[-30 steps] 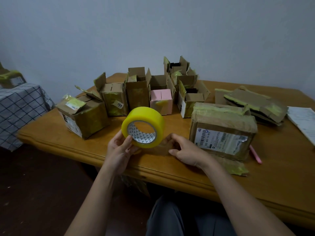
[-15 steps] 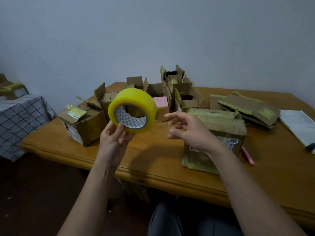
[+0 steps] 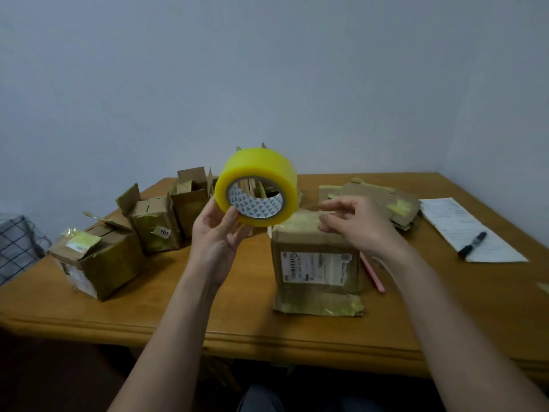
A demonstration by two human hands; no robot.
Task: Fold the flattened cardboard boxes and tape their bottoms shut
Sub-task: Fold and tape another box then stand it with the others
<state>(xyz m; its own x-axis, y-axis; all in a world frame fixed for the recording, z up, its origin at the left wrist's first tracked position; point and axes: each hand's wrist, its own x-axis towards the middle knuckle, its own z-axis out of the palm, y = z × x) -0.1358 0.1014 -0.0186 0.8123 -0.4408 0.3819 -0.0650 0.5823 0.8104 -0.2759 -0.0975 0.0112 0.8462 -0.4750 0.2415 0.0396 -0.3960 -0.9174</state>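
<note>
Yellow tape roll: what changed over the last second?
The left hand lifted the yellow tape roll off the wooden table to chest height, gripping it throughout. The right hand left the tabletop and now hovers by the roll, fingers loosely curled, above the labelled cardboard box. The boxes stayed put.

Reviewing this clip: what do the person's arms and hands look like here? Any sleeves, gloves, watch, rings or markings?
Both forearms are bare as far as the frame shows, with no sleeves in view. The left hand and the right hand wear no gloves, and no watch, bracelet or ring is visible on either. No markings show. At the bottom edge, dark grey clothing covers the person's lap.
</note>
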